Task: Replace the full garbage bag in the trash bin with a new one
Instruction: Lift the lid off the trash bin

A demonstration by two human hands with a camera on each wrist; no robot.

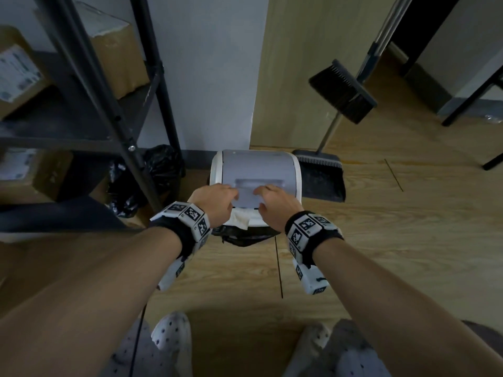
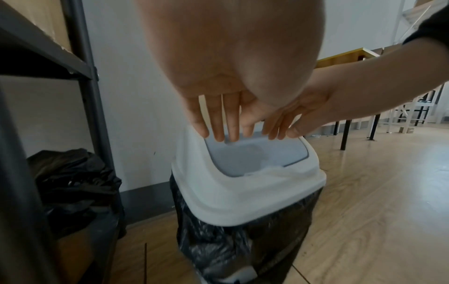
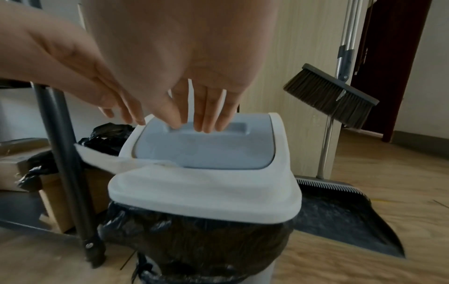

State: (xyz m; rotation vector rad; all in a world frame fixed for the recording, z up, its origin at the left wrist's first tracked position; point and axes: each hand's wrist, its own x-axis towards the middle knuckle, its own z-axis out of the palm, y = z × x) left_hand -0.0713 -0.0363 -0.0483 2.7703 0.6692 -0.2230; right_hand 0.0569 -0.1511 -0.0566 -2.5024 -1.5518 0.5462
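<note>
Grey flap (image 1: 255,170): both sets of fingers (image 2: 218,123) straight, tips touching it, nothing grasped.
L hand (image 1: 217,202): on flap's left.
R hand (image 1: 277,205): on flap's right.
Bin lid (image 3: 204,194): white, on trash bin by wall.
Garbage bag (image 3: 194,240): black, folded over rim under lid.
Dustpan (image 1: 321,178): on floor, right of bin.

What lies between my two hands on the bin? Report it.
Only the grey flap lid and its recessed grip; the left hand and right hand both touch it, as the head view shows.
</note>
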